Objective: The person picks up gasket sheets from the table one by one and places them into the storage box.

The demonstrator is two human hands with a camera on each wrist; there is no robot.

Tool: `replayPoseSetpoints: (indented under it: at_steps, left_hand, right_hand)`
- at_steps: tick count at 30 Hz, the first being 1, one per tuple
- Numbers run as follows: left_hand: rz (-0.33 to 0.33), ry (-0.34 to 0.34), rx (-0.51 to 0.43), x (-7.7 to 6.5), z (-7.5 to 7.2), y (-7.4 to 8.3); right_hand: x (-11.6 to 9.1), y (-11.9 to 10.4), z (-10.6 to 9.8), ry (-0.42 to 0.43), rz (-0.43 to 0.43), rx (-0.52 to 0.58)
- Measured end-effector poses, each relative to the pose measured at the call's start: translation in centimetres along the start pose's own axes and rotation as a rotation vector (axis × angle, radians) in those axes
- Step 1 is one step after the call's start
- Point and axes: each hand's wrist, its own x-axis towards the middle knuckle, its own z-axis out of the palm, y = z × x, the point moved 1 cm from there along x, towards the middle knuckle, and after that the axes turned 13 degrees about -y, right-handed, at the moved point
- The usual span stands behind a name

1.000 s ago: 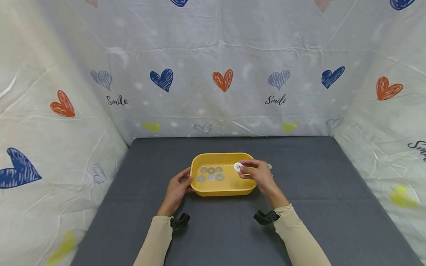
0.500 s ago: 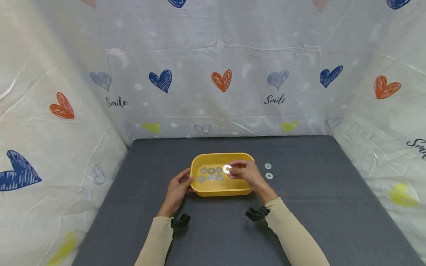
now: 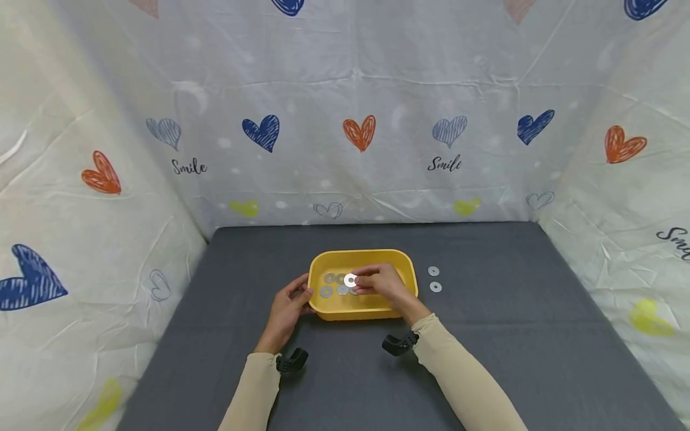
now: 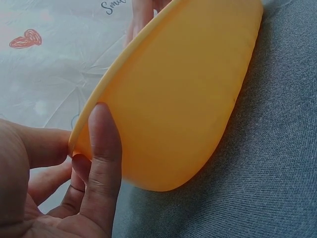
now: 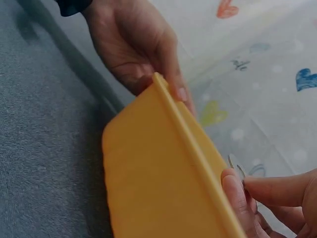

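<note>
A yellow plastic tray (image 3: 356,315) sits on the grey cloth. My left hand (image 3: 286,308) grips its left end, thumb on the outer wall and fingers at the rim, as the left wrist view shows on the tray's side (image 4: 173,109). Over the inside of the tray, my right hand (image 3: 384,284) pinches a flat metal washer (image 3: 347,278) between thumb and fingers; its edge also shows in the right wrist view. Several grey washers (image 3: 326,291) lie on the tray floor in two rows, partly hidden behind the held washer and the right fingers.
Two more washers, a far one (image 3: 433,271) and a near one (image 3: 435,287), lie on the grey tablecloth (image 3: 485,359) right of the tray. White curtains (image 3: 302,90) printed with hearts enclose the table at the back and both sides.
My right hand has moved left across the tray with the washer, now over the washers lying there. The two washers on the cloth have come into full view. My left hand stays put.
</note>
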Motion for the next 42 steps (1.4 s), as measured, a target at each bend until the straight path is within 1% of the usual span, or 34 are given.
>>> replayPoseSetpoints:
  at_steps: [7,13,16,20,28,32,39,40,42]
  left_hand:
    - [0.010,-0.001,0.002,0.1,0.0,0.2]
    - [0.010,0.015,-0.009,0.2,-0.1,0.1]
    - [0.015,0.017,-0.017,0.2,0.0,0.1]
    - [0.025,0.017,-0.010,0.2,0.0,0.1]
    - [0.006,0.014,-0.004,0.1,0.1,0.2]
    - [0.010,0.014,-0.001,0.0,0.2,0.3]
    - [0.005,-0.001,0.006,0.1,0.1,0.1]
    - [0.002,-0.006,0.007,-0.1,0.2,0.5]
    - [0.004,-0.006,0.006,-0.1,0.2,0.5]
  right_hand:
    - [0.9,0.2,1.0,-0.053,0.054,-0.029]
    - [1.7,0.2,2.3,-0.134,0.109,-0.059]
    - [2.2,0.4,2.7,-0.157,0.142,-0.074]
    - [2.9,0.4,2.8,-0.160,0.180,-0.098]
    - [3.7,0.6,2.7,-0.147,0.233,-0.157]
    - [3.9,1.0,2.7,-0.146,0.245,-0.188]
    - [3.9,1.4,3.0,-0.122,0.248,-0.235]
    - [4.0,1.4,3.1,-0.120,0.248,-0.241]
    - [4.0,1.4,3.2,-0.111,0.250,-0.257]
